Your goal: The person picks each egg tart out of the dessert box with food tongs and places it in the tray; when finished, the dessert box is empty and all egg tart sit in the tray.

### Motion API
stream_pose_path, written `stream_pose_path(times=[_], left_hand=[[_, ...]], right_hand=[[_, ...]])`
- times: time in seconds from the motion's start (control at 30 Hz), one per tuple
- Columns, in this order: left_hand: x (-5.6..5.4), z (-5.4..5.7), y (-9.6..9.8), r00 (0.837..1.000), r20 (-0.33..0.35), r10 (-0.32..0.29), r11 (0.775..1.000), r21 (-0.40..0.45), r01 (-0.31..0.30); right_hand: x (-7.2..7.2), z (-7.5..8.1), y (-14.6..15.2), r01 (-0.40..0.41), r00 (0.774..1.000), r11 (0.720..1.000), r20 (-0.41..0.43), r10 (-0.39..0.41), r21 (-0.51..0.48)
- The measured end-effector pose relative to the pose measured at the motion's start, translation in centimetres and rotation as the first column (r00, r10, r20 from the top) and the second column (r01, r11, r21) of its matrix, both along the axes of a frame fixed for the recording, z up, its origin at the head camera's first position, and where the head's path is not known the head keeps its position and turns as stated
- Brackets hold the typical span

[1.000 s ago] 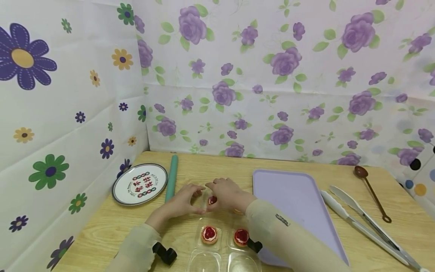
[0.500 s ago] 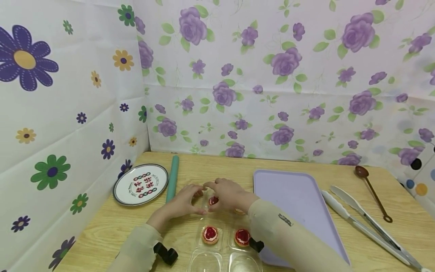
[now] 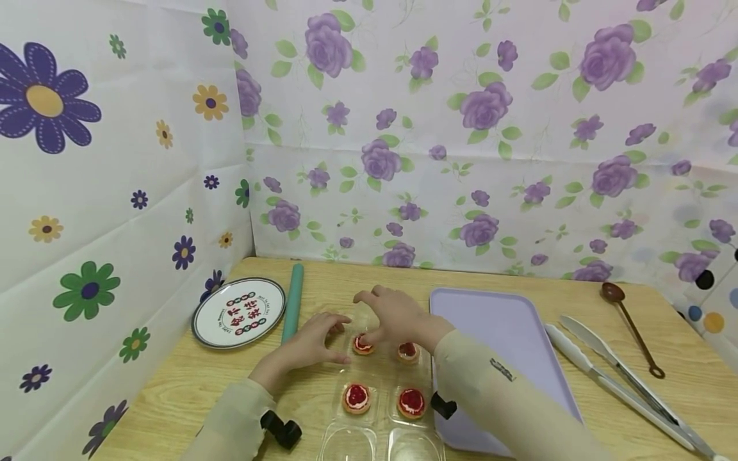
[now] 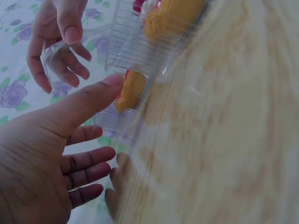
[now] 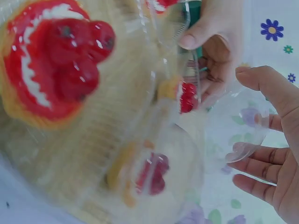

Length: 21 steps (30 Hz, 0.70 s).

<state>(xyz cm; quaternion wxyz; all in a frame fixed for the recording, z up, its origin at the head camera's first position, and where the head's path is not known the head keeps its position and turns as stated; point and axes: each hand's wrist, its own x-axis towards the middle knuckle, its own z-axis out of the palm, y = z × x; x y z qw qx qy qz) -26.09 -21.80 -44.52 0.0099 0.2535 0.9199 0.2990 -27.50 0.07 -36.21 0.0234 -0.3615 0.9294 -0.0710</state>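
Small red-topped tarts sit in clear plastic boxes in the head view: a back left tart (image 3: 363,344), a back right tart (image 3: 407,353), a front left tart (image 3: 356,399) and a front right tart (image 3: 411,403). My left hand (image 3: 314,341) is beside the back left box, fingers spread, its thumb near the box wall in the left wrist view. Over the far side of that box hovers my right hand (image 3: 396,315), thumb and fingers apart. In the right wrist view its fingers lie behind or against a clear plastic lid (image 5: 236,123); whether they touch it I cannot tell.
Two open lids, a left lid (image 3: 347,443) and a right lid (image 3: 416,444), lie nearest me. A lavender tray (image 3: 490,320) is at the right, with tongs (image 3: 619,384) and a brown spoon (image 3: 634,326) beyond. A printed plate (image 3: 239,314) and green roll (image 3: 293,301) are at the left.
My right hand has moved up and to the right, away from the left hand, and its fingers have spread. More of both back tarts shows. The left hand has stayed in place.
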Motion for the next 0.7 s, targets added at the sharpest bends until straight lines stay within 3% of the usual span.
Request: stream_pose_path(times=[0.27,0.43,0.7], left_hand=[[0.1,0.1,0.1,1.0,0.016,0.015,1.0,0.001,-0.015],[0.2,0.2,0.0,0.999,0.019,0.027,1.0,0.001,-0.027],[0.2,0.2,0.1,1.0,0.018,-0.009,1.0,0.022,0.008]], right_hand=[[-0.5,1.5,1.1,0.034,0.996,0.997,-0.083,-0.04,-0.071],[-1.2,1.9,1.7,0.059,0.998,0.982,-0.007,-0.061,-0.178],[-2.8,1.5,2.2,0.067,0.997,0.97,0.044,-0.058,-0.233]])
